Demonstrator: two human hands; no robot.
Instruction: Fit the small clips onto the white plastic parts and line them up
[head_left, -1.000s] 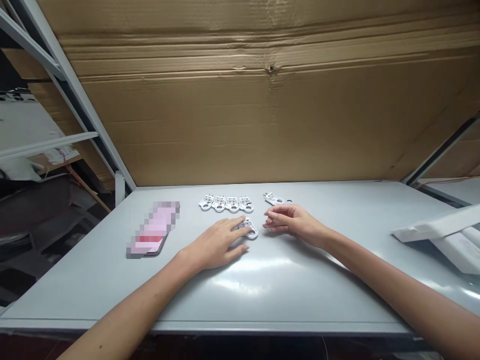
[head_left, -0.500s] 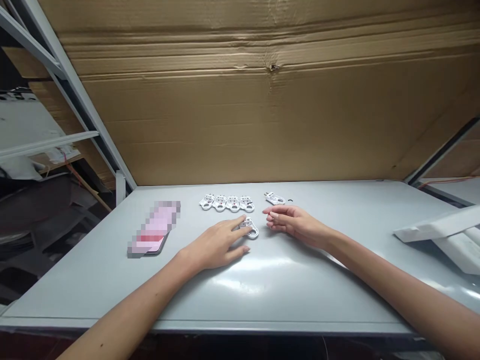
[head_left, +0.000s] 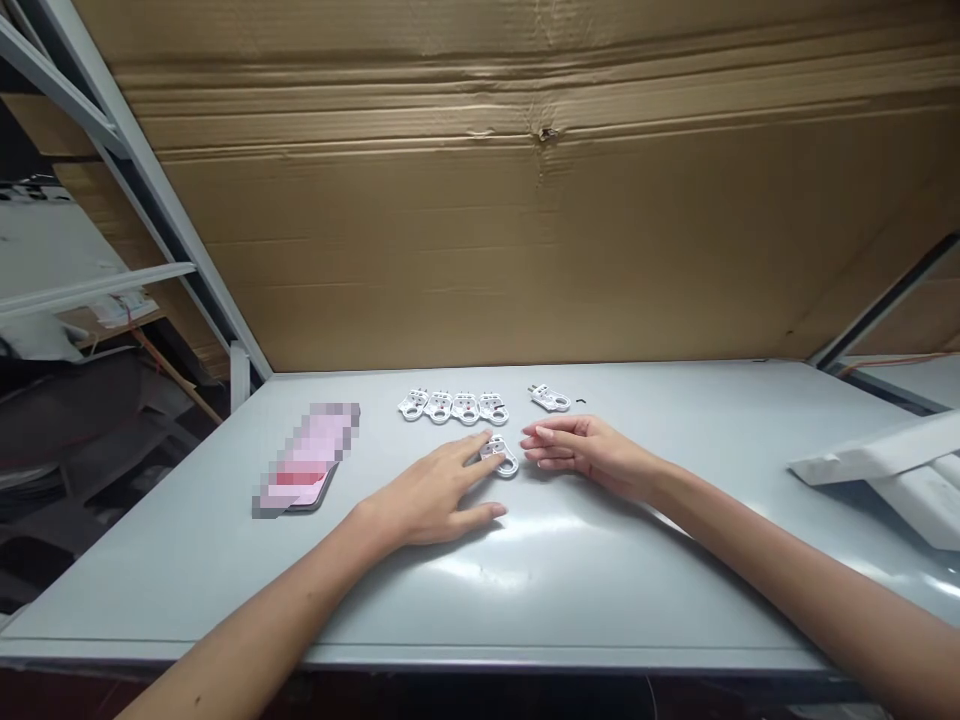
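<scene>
My left hand (head_left: 429, 492) lies spread over the table, its fingertips resting on a white plug piece (head_left: 508, 466) with a ring-shaped end. Part of that piece is hidden under the fingers. Just to its right is my right hand (head_left: 589, 450), fingers stretched out and slightly apart, with nothing visible in them. Behind the left hand, several similar white plug pieces (head_left: 465, 407) with pins stand side by side in a row, some showing small red spots. Another white plug piece (head_left: 551, 398) lies apart, beyond the right hand, beside a tiny black part (head_left: 580, 401).
A phone (head_left: 311, 460), partly pixelated, lies on the left of the grey table (head_left: 420, 600). White foam-like pieces (head_left: 885, 455) sit at the right edge. A cardboard sheet (head_left: 525, 250) rises along the back, and a metal frame (head_left: 161, 200) stands at the left.
My right hand has shifted slightly left, its fingers straightening toward the plug piece under my left hand. The left thumb has moved a little to the right.
</scene>
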